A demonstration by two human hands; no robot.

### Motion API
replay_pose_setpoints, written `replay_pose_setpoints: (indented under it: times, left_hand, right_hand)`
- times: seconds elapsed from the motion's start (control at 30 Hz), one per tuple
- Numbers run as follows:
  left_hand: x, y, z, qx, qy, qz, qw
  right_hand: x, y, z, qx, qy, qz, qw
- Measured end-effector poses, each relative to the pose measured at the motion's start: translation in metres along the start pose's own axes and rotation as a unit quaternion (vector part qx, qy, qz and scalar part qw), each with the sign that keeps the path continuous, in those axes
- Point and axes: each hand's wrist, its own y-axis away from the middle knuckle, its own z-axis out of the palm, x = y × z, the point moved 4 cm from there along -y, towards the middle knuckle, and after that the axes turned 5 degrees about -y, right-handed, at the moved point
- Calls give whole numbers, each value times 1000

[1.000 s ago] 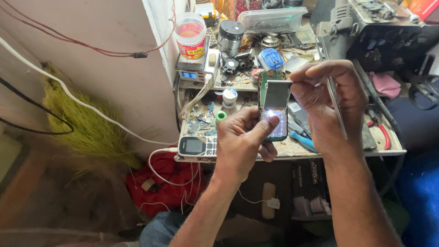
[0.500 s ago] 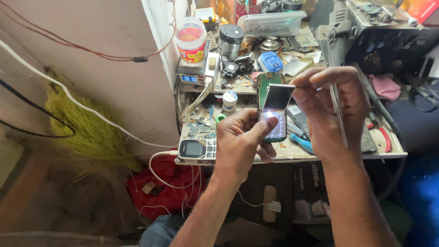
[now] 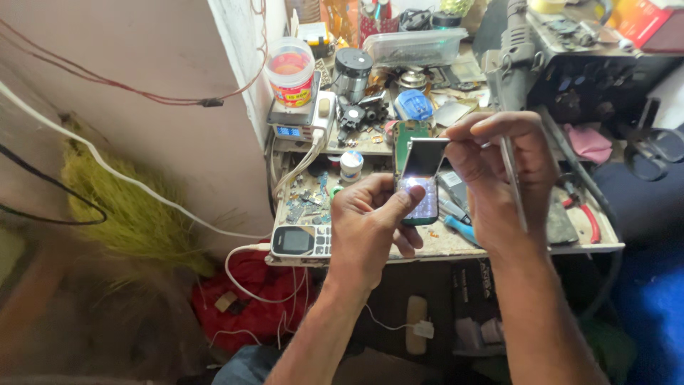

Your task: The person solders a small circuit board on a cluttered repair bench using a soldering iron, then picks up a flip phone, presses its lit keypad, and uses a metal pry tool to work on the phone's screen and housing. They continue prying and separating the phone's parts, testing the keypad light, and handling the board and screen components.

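Observation:
My left hand (image 3: 372, 222) grips a small green circuit board (image 3: 406, 137) with a lit keypad area near its lower end, held upright above the workbench. My right hand (image 3: 499, 171) pinches a small display panel (image 3: 425, 157) at the board's top, tilted back from it. A thin metal tweezers (image 3: 513, 182) is tucked along my right hand's fingers, pointing down.
The cluttered wooden workbench (image 3: 442, 246) holds a keypad phone (image 3: 301, 241) at its front left edge, a blue-handled tool (image 3: 462, 229), red-handled pliers (image 3: 581, 207), a plastic tub (image 3: 289, 71) on a small meter box and several loose parts. White cables hang down the wall at left. A red cloth (image 3: 256, 299) lies below.
The display panel has been tilted further back from the board by my right hand. Both hands have shifted slightly, staying above the bench.

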Motion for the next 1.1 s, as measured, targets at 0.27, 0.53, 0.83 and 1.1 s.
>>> replay_pose_setpoints:
  times: [0.27, 0.53, 0.83, 1.1]
  left_hand:
    - [0, -8, 0, 12, 6, -13, 1000]
    - [-4, -14, 0, 12, 24, -22, 999]
    - [-2, -15, 1, 2, 28, -25, 999]
    - [-3, -15, 2, 1, 29, -31, 999]
  right_hand:
    - [8, -6, -5, 31, 0, 26, 999]
    - [9, -10, -6, 21, -17, 25, 999]
    - [7, -13, -4, 21, 6, 27, 999]
    - [9, -15, -6, 36, 21, 40, 998]
